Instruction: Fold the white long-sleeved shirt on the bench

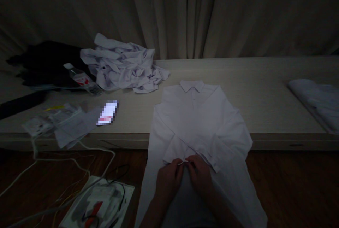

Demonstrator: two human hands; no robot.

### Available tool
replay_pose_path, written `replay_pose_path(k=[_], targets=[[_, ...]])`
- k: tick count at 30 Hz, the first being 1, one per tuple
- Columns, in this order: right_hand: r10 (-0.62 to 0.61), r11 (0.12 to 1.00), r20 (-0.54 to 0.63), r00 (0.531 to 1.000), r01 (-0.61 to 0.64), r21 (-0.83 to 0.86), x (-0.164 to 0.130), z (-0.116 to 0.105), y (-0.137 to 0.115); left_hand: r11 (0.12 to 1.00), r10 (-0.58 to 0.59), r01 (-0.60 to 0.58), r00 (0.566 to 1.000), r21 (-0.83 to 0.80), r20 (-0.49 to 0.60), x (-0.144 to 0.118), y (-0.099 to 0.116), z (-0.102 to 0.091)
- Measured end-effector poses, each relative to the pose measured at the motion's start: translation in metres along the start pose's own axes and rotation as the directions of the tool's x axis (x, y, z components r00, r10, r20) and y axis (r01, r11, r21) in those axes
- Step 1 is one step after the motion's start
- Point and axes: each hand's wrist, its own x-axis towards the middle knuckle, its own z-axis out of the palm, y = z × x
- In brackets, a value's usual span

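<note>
Your left hand (168,178) and right hand (200,173): fingers pinch folded sleeve cuff (184,161) of white shirt (198,115), laid flat on surface (265,79) for neat fold.

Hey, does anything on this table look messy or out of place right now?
Yes. A crumpled heap of white cloth sits unfolded at the table's back left, and a water bottle lies on its side beside it. The white shirt both hands pinch lies flat, hem hanging off the table edge.
</note>
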Motion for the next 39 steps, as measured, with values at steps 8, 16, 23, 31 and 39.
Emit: replay_pose_path(k=[8, 16, 23, 31, 39], targets=[[-0.123, 0.992, -0.115, 0.986, 0.121, -0.025, -0.002, 0.002, -0.003, 0.999, 0.033, -0.033, 0.998, -0.001, -0.053, 0.0, 0.0, -0.001], [-0.15, 0.989, -0.159, 0.976, 0.147, -0.03, -0.007, 0.007, -0.009, 0.999, 0.002, 0.002, 0.998, 0.049, -0.069, -0.001, -0.004, 0.003], [-0.085, 0.994, -0.11, 0.99, 0.091, 0.057, -0.008, 0.005, -0.013, 0.999, -0.042, 0.041, 0.997, -0.011, -0.059, 0.0, 0.0, -0.001], [0.031, 0.981, -0.022, 0.999, -0.026, 0.19, -0.002, 0.004, -0.012, 0.996, 0.052, -0.061, 0.989, -0.067, -0.138, -0.001, -0.004, -0.003], [-0.055, 0.995, 0.046, 0.997, 0.059, -0.082, -0.001, 0.002, -0.006, 0.985, 0.009, -0.023, 0.997, -0.173, -0.083, 0.001, 0.0, -0.007]])
